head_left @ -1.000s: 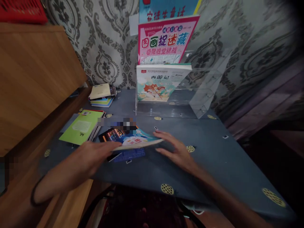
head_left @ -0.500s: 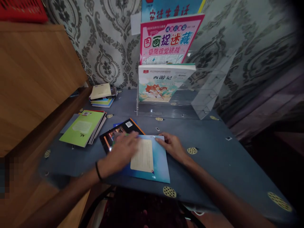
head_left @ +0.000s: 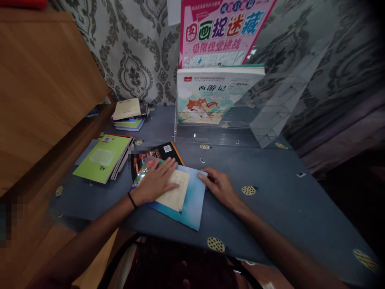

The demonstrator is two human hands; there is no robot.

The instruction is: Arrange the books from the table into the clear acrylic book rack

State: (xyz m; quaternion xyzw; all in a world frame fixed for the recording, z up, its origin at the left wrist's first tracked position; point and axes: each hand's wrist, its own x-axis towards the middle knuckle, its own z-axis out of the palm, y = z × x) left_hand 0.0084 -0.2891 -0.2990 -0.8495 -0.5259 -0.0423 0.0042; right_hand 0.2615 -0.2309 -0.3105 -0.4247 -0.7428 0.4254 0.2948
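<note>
A blue book [head_left: 195, 196] with a cream text panel lies at the front of the table, turned at a slant. My left hand [head_left: 158, 180] rests flat on its cover with the fingers spread out. At its upper right corner, my right hand [head_left: 221, 186] pinches the book's edge between thumb and fingers. Partly covered by the blue book is a black book [head_left: 173, 152] with an orange spine and a barcode. A colourful patch of the blue book's cover shows to the left of my left hand.
To the left lies a stack topped by a green book [head_left: 99, 158]; behind it is a smaller stack with a cream book [head_left: 128, 109]. A clear acrylic stand [head_left: 207, 134] at the back holds a white book [head_left: 207, 98] and a pink book [head_left: 219, 36]. A wooden cabinet [head_left: 45, 80] borders the left.
The blue book has turned clockwise and shifted slightly left. My left hand, blurred before, now lies flat on it. My right hand keeps hold of the corner. The view has tilted down a little.
</note>
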